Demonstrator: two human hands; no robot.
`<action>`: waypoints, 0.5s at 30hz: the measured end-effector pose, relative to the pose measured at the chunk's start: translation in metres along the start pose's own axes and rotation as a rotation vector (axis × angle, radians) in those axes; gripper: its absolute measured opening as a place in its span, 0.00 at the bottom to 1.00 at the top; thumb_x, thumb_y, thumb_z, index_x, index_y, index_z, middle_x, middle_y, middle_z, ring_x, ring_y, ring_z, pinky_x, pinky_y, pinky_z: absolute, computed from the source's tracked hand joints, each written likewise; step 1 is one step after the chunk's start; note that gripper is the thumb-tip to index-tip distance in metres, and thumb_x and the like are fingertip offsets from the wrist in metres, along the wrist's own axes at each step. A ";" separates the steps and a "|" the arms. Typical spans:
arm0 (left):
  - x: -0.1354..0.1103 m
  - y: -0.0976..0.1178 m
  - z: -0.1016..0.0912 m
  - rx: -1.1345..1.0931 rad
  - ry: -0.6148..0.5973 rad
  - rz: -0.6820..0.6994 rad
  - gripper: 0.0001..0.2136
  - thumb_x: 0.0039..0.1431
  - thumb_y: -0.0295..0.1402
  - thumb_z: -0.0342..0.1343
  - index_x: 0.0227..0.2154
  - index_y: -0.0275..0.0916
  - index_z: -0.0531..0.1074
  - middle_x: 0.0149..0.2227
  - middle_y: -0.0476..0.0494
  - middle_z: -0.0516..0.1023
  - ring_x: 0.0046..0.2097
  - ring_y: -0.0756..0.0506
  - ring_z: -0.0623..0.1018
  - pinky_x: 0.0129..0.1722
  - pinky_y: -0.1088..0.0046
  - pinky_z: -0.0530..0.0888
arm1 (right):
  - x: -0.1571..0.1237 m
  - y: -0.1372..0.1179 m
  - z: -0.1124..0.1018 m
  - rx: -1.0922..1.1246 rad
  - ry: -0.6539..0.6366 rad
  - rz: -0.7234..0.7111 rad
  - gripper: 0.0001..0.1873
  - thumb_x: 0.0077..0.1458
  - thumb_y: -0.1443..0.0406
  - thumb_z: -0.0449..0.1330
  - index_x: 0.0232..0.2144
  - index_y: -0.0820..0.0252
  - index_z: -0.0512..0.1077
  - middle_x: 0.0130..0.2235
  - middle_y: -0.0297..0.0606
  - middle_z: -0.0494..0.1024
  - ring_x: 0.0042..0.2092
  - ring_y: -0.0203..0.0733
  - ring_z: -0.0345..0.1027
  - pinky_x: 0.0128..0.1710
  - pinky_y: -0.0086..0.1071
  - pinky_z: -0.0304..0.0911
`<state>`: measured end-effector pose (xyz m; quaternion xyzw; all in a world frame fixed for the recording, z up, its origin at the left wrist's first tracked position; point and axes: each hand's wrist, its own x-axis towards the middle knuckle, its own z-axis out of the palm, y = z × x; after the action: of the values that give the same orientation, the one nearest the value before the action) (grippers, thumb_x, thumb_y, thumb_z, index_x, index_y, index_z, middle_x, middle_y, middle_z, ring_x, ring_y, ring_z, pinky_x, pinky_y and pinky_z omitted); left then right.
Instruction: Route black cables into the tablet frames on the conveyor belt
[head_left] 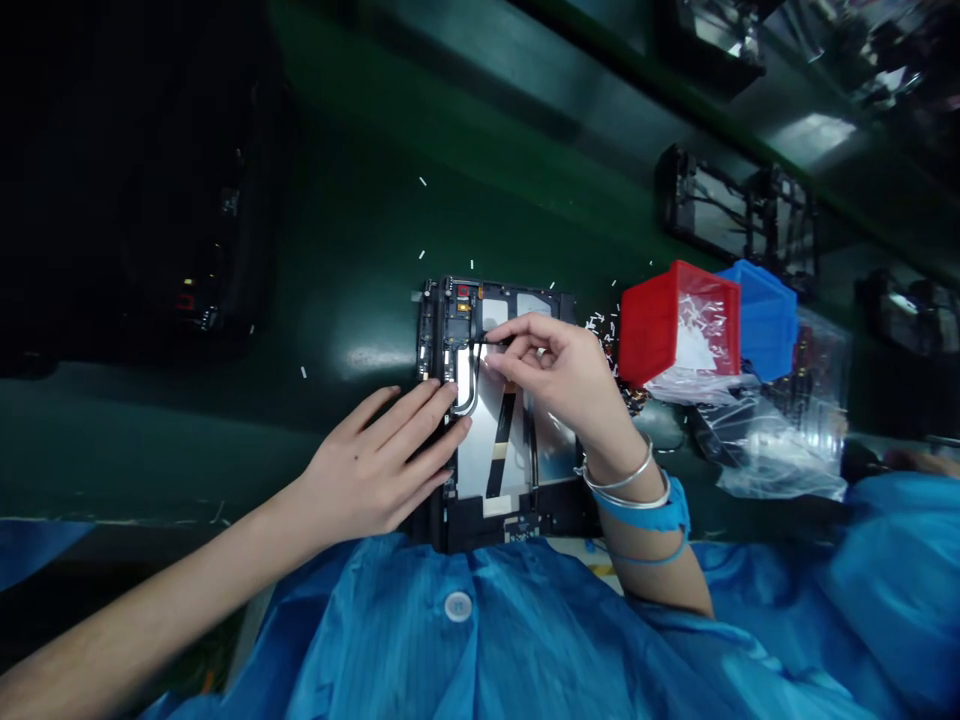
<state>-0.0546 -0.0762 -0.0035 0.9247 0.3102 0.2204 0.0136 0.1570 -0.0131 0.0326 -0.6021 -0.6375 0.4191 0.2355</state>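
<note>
An opened tablet chassis (450, 320) lies on the green work surface in front of me, its silver battery panels and a black flex strip (501, 440) exposed. My left hand (375, 465) rests flat on the chassis's left edge, fingers stretched out, fingertips beside a curved grey cable (469, 395). My right hand (559, 375) hovers over the upper middle of the chassis, thumb and fingers pinched on a thin dark tool or part (495, 341) whose tip touches the board. Silver bangles and a blue wrist strap circle the right wrist.
A red bin (652, 320) and a blue bin (772, 315) with clear plastic bags stand just right of the chassis. Small white scraps dot the green surface (352, 270). More dark device frames (739, 215) lie farther back right. My blue smock fills the bottom edge.
</note>
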 end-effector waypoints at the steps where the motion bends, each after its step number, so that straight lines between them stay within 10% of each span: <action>1: 0.000 -0.001 0.000 0.002 0.001 0.006 0.17 0.62 0.34 0.51 0.52 0.33 0.70 0.55 0.30 0.72 0.56 0.35 0.73 0.49 0.58 0.73 | 0.002 0.000 0.000 -0.003 -0.012 0.006 0.08 0.49 0.66 0.63 0.35 0.62 0.75 0.21 0.27 0.71 0.23 0.29 0.57 0.26 0.28 0.54; 15: 0.000 -0.008 0.003 -0.070 -0.077 0.040 0.16 0.65 0.33 0.48 0.52 0.35 0.70 0.61 0.39 0.66 0.64 0.39 0.63 0.61 0.60 0.62 | 0.008 0.002 0.002 0.072 -0.070 -0.014 0.05 0.48 0.66 0.64 0.24 0.62 0.72 0.21 0.28 0.69 0.24 0.28 0.55 0.26 0.28 0.53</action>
<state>-0.0580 -0.0690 -0.0070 0.9375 0.2831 0.1955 0.0535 0.1549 -0.0058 0.0280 -0.5735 -0.6342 0.4610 0.2374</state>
